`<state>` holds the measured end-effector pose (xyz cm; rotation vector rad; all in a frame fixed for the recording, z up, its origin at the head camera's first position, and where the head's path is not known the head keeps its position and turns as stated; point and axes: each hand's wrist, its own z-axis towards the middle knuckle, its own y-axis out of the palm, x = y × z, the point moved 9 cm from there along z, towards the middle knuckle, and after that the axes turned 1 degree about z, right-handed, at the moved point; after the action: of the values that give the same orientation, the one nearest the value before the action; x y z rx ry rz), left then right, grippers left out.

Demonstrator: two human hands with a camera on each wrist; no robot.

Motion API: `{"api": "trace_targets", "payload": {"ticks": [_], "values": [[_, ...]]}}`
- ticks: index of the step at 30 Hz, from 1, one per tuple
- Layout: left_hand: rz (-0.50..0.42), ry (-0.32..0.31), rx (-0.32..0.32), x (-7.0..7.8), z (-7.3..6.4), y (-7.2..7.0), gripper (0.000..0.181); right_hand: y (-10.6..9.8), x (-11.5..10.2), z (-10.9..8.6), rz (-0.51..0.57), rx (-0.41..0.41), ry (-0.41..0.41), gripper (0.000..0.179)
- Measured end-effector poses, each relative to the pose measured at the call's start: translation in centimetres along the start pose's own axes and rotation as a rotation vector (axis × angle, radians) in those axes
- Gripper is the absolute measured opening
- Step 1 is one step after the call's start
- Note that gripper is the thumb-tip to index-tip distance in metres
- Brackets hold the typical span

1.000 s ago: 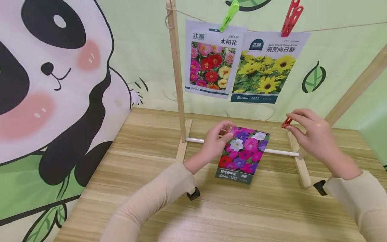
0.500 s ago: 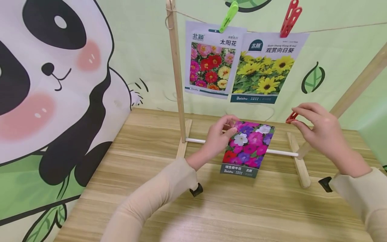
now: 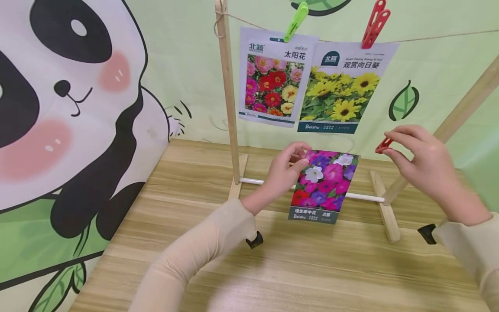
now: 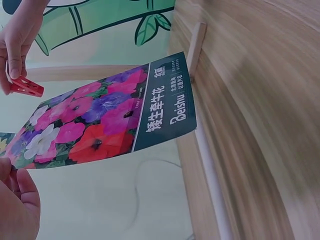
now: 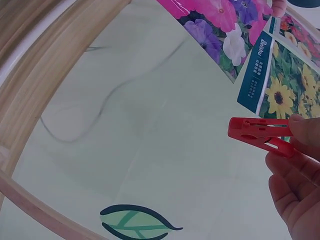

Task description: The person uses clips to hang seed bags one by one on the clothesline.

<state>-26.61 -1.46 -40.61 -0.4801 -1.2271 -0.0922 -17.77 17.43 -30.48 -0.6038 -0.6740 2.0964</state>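
My left hand [image 3: 286, 171] pinches the upper left corner of a seed packet [image 3: 325, 186] printed with pink, purple, red and white flowers. The packet hangs in the air above the table, its dark label strip lowermost. To the right, my right hand [image 3: 422, 162] pinches a red clothespin [image 3: 383, 145] by its handle ends, between thumb and fingers. In the right wrist view the clothespin [image 5: 260, 134] points away from the fingers, touching nothing else. Above both hands, a packet of mixed flowers [image 3: 273, 78] and a yellow sunflower packet [image 3: 339, 89] hang side by side.
A green clothespin [image 3: 296, 21] and another red clothespin [image 3: 375, 26] hold the hung packets on a thin string [image 3: 440, 36]. The string runs from a wooden post [image 3: 228, 91]; a second post [image 3: 468, 104] slants at right. A white rod [image 3: 364, 197] crosses low behind the held packet.
My left hand has raised the flower packet and shifted it slightly right, away from the viewer. My right hand has moved up and right with the red clothespin. The hung packets stay in place.
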Motion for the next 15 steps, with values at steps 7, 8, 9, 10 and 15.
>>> {"api": "trace_targets", "payload": {"ticks": [7, 8, 9, 10, 15], "values": [[-0.003, 0.038, -0.009, 0.9, 0.6, -0.1, 0.022, -0.5, 0.1, 0.4, -0.013, 0.004, 0.003, 0.032], [-0.004, 0.043, -0.012, 1.0, 0.7, -0.1, 0.022, -0.5, 0.1, 0.4, -0.014, 0.006, 0.006, 0.032], [-0.005, 0.047, -0.014, 1.1, 0.8, -0.1, 0.022, -0.6, 0.1, 0.5, -0.017, 0.009, 0.005, 0.032], [-0.003, 0.051, -0.016, 1.2, 0.9, -0.1, 0.022, -0.6, 0.1, 0.5, -0.015, 0.012, 0.008, 0.032], [0.006, 0.058, -0.019, 1.7, 1.2, 0.1, 0.023, -0.8, 0.2, 0.8, -0.021, 0.013, 0.019, 0.033]]}}
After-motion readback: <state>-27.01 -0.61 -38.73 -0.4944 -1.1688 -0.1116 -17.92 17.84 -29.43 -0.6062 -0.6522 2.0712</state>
